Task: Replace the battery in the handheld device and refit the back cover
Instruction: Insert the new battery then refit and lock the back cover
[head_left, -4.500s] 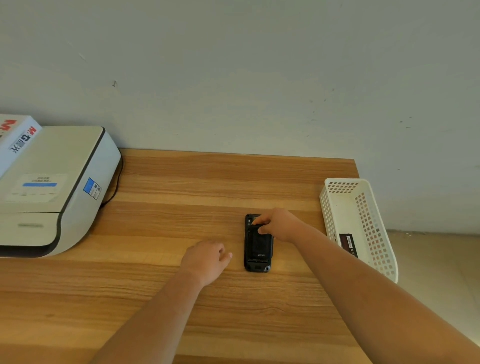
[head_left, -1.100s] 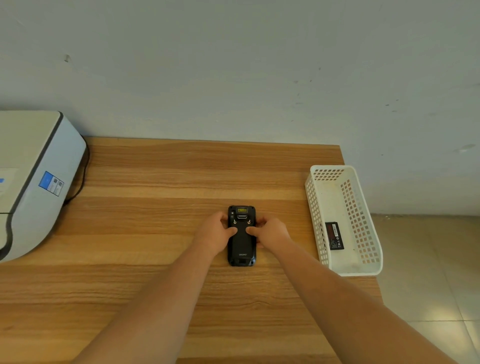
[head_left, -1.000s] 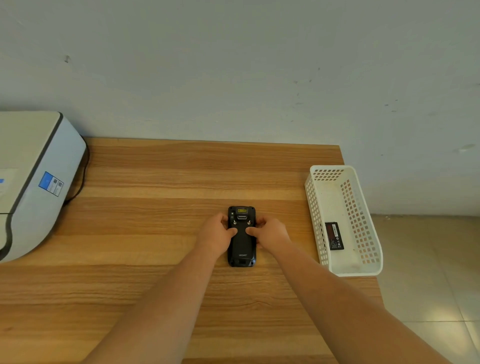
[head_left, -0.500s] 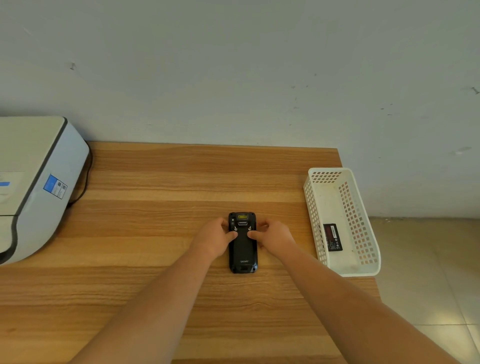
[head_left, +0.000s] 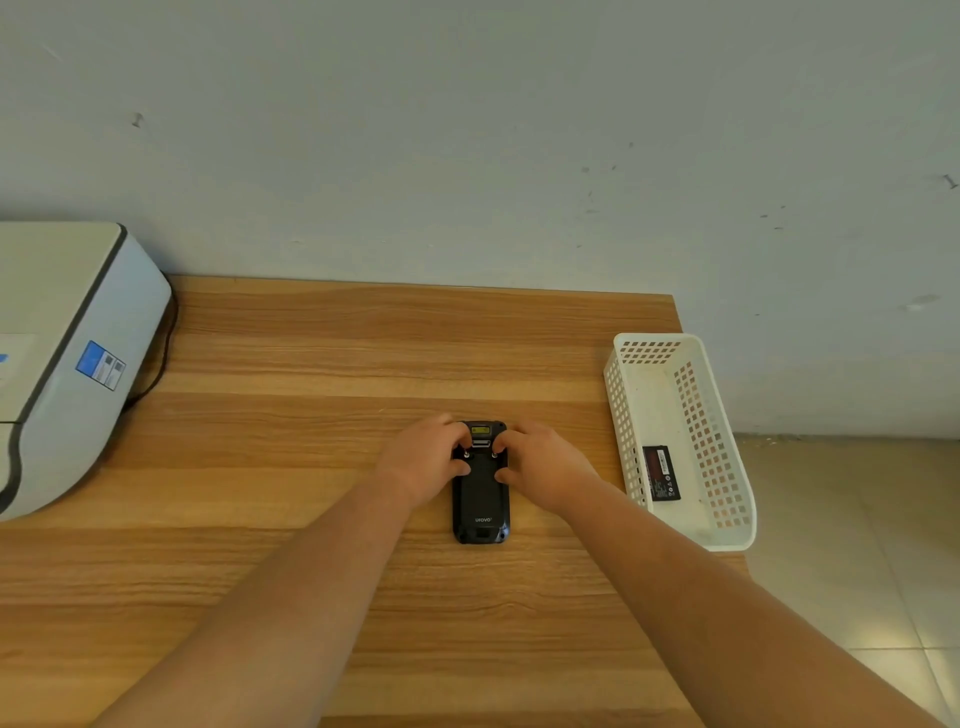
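Black handheld device (head_left: 480, 493) lies gripped between left hand (head_left: 426, 465) and right hand (head_left: 543, 467).

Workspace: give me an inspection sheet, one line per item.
Surface: wooden table, wood-grain top.
Job's things: black handheld device lies back up, cover on; spare battery lies in the white basket at the table's right edge.
Clutter: white machine at far left, blue label on its side.
Hands: left hand and right hand grip the device's upper sides, fingertips at its two latches.
Cables: dark cable runs behind the machine.
Surroundings: scuffed pale wall; tiled floor at right.
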